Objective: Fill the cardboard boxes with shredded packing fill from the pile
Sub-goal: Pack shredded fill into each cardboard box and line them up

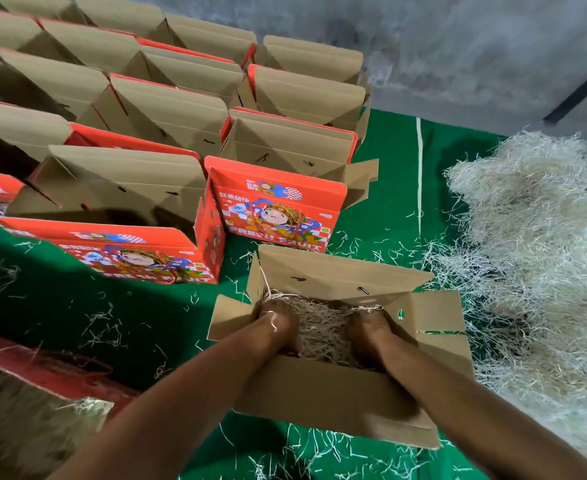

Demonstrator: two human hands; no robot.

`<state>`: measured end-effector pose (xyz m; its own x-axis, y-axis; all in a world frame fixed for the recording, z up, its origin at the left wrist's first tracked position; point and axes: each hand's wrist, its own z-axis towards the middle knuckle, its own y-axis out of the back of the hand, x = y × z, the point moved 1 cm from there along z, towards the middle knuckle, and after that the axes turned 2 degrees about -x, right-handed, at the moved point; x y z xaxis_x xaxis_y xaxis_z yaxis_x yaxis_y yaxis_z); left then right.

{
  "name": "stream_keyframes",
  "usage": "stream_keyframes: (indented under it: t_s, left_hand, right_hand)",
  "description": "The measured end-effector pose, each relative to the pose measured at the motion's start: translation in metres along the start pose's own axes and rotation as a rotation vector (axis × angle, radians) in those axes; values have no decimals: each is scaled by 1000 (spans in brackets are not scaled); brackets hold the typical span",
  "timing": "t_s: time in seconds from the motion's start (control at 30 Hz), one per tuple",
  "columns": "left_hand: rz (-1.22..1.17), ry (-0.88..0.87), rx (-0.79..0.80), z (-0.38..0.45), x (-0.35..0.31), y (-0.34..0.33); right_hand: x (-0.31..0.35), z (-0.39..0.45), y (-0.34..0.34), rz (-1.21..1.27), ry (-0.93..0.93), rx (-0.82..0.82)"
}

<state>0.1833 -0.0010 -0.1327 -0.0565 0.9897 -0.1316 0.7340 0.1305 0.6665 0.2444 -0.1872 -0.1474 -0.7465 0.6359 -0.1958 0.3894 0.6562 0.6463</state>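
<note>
An open cardboard box [333, 393] lies on the green floor cloth in front of me, its flaps spread out. Pale shredded fill [323, 332] covers its bottom. Both hands are down inside the box. My left hand [278, 323] presses into the fill at the left end, my right hand [366, 329] at the right end. Their fingers are buried in the shreds and hidden. A large pile of the same shredded fill [541, 244] spreads along the right side, touching the box's right flap.
Several open orange boxes [274, 206] printed "FRESH FRUIT" stand in rows behind and to the left. Loose shreds litter the green cloth [392, 202]. A red box with fill [42, 386] sits at lower left. A grey wall [458, 46] closes the back.
</note>
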Motion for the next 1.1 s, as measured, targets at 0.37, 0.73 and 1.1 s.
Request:
stream_keyframes:
  t_s: [0.37, 0.73, 1.1]
  left_hand:
    - [167, 32, -148, 1, -32, 23]
    - [-60, 111, 63, 17, -24, 8]
    - [8, 216, -71, 18, -9, 9]
  right_hand:
    - [-2, -14, 36, 419, -20, -233]
    - [19, -14, 27, 578, 35, 67]
    - [4, -13, 18, 399, -123, -113]
